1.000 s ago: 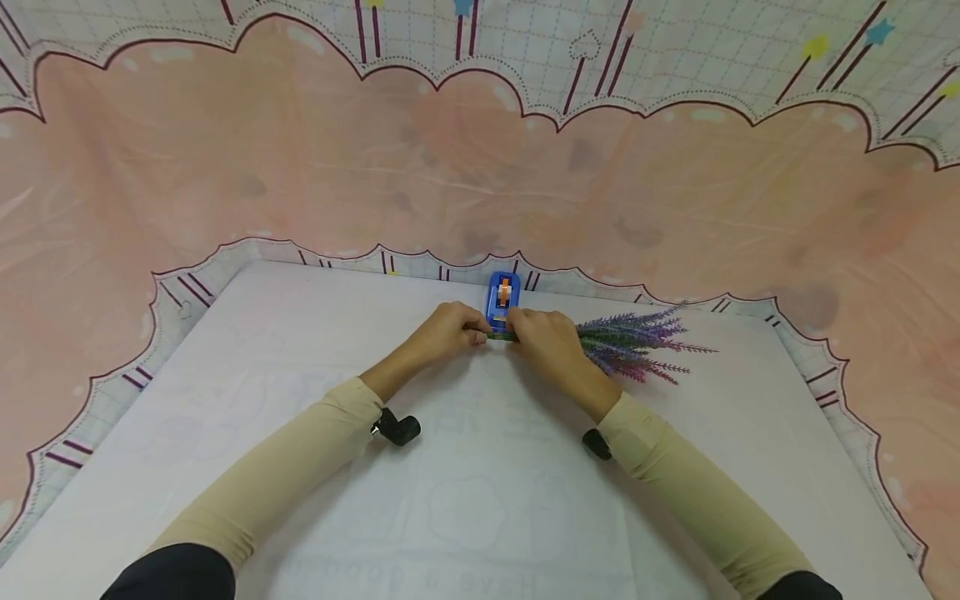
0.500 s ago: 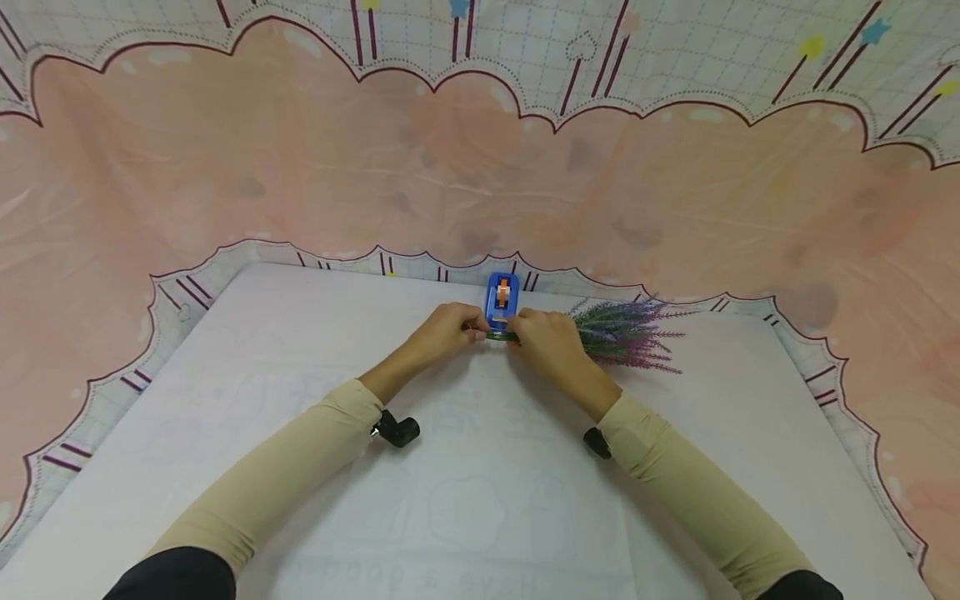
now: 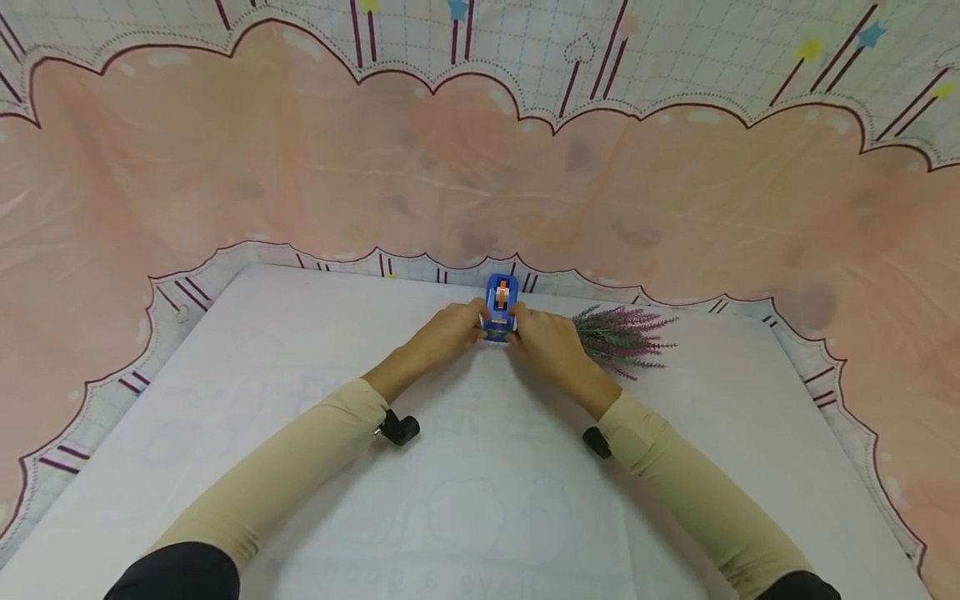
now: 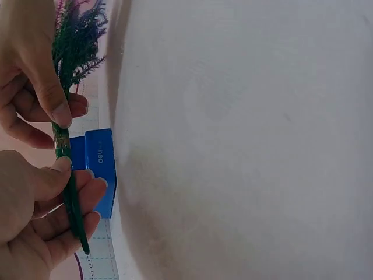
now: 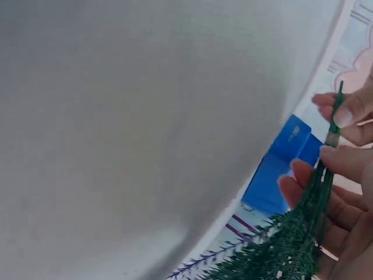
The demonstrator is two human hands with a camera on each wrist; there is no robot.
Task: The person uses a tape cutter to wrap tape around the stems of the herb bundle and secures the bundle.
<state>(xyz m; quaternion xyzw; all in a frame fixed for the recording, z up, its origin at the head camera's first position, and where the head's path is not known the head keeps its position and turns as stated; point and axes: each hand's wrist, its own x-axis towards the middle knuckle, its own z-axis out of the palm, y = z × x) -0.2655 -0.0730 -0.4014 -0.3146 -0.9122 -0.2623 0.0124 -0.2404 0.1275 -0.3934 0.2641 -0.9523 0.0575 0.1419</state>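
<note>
A bunch of artificial lavender (image 3: 626,337), purple and pink with green stems, lies sideways across both hands, its flowers to the right. My left hand (image 3: 448,329) pinches the stem ends between thumb and fingers. Closer to the flowers, my right hand (image 3: 551,342) pinches the same stems. Between the two thumbs, a shiny band of tape (image 4: 62,140) shows round the stems in the left wrist view. Just beyond the fingers stands a blue tape dispenser (image 3: 501,292) with an orange roll core. The right wrist view shows the dispenser's (image 5: 280,169) blue body behind the stems.
A white table (image 3: 450,500) spreads under both forearms. Its far edge runs right by the dispenser. Beyond hangs a peach cloth (image 3: 337,167) with a scalloped, checked border. Small black devices (image 3: 400,429) are strapped at the wrists.
The lavender bunch has turned about its stems, so pink sprigs now lie on top where purple ones were. My left fingers have shifted slightly, and more of the dispenser's near end shows.
</note>
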